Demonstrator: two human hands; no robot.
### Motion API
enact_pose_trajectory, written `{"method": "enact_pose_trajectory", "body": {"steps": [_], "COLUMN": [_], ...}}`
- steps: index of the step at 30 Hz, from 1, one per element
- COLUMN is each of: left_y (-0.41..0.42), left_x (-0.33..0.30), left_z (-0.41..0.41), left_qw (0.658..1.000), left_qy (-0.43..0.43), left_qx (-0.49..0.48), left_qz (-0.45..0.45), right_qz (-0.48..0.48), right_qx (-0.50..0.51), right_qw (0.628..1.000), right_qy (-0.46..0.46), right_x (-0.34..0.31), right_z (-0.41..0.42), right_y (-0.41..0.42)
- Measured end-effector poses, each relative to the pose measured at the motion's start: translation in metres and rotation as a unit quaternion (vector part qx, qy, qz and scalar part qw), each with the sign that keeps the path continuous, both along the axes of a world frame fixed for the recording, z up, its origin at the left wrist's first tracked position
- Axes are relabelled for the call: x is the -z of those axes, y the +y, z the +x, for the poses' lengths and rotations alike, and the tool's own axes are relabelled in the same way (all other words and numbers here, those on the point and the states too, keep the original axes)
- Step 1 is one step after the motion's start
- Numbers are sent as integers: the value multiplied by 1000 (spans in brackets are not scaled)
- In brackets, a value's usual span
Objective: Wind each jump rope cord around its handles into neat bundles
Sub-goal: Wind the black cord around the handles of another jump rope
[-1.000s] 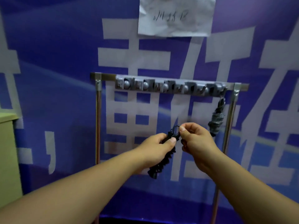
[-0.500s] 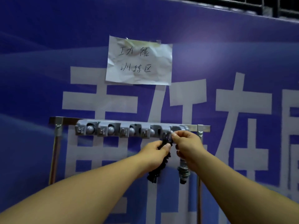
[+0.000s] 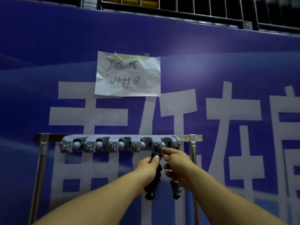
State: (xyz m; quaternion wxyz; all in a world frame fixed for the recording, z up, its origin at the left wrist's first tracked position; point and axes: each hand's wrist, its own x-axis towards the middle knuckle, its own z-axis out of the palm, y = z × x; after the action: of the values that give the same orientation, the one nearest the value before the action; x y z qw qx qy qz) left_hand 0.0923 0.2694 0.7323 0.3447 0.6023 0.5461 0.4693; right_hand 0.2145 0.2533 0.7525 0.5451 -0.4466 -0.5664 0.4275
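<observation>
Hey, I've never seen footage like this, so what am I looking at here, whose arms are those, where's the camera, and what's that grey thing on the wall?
The camera is worn on a person's head, so the two bare arms reaching forward are that person's own. In front of them is a blue banner with large pale characters and a crumpled handwritten paper note taped to it. Below stands a metal frame carrying a grey hook rack with a row of clips. The left hand grips a black wound jump rope bundle, while the right hand pinches its top end up at a hook near the rack's right end. Just to the right, a grey rope bundle hangs behind the right hand. Whether the black bundle is hooked on yet is not clear.
</observation>
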Motion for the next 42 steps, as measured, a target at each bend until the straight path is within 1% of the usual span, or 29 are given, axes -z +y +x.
{"method": "enact_pose_trajectory", "body": {"steps": [3,5,7,9,11,13,18,21,24,25,26,29,31,33,35,36,38,40,42], "left_y": [-1,-1,-7,-17,-30,-52,-119,-174,-227,-235,-251,-280,-297,-323,-349,-362,-382,-391,-393], "left_x": [12,31,60,91,127,166,285,364,430,440,464,510,546,595,629,638,662,681,698], "left_z": [-2,-9,-23,-38,-57,-78,-135,-164,-188,-194,-204,-228,-240,-247,-240,-235,-226,-218,-209], "left_qw": [1000,1000,997,995,995,994,980,954,914,905,895,891,887,875,857,853,850,852,856], "left_qy": [-27,-10,20,42,43,24,36,-8,-37,-54,-63,-57,-31,-5,4,-1,0,27,35], "left_qx": [5,-29,-70,-77,-62,-54,-78,-123,-152,-149,-150,-173,-191,-188,-181,-182,-177,-150,-144], "left_qz": [10,7,-24,-49,-68,-91,-182,-273,-375,-395,-416,-416,-420,-446,-482,-490,-497,-501,-496], "right_qz": [-6,-22,-80,-135,-180,-216,-291,-359,-432,-449,-480,-531,-550,-567,-565,-556,-541,-548,-571], "right_qx": [-4,7,23,34,35,27,-5,-33,-54,-57,-52,-34,-29,-25,-22,-21,-6,7,-2], "right_qw": [1000,1000,996,990,983,976,956,932,898,889,873,841,828,814,814,820,830,824,810], "right_qy": [6,7,11,16,14,-3,-25,-46,-64,-64,-68,-99,-106,-123,-137,-138,-137,-141,-134], "right_x": [18,37,65,98,133,173,277,343,409,422,453,519,557,590,612,622,649,674,695], "right_z": [5,6,1,-5,-14,-30,-87,-129,-161,-164,-170,-171,-170,-170,-167,-166,-164,-158,-157], "right_y": [-6,-11,-18,-25,-30,-38,-66,-103,-150,-158,-175,-215,-235,-258,-277,-285,-298,-304,-308]}}
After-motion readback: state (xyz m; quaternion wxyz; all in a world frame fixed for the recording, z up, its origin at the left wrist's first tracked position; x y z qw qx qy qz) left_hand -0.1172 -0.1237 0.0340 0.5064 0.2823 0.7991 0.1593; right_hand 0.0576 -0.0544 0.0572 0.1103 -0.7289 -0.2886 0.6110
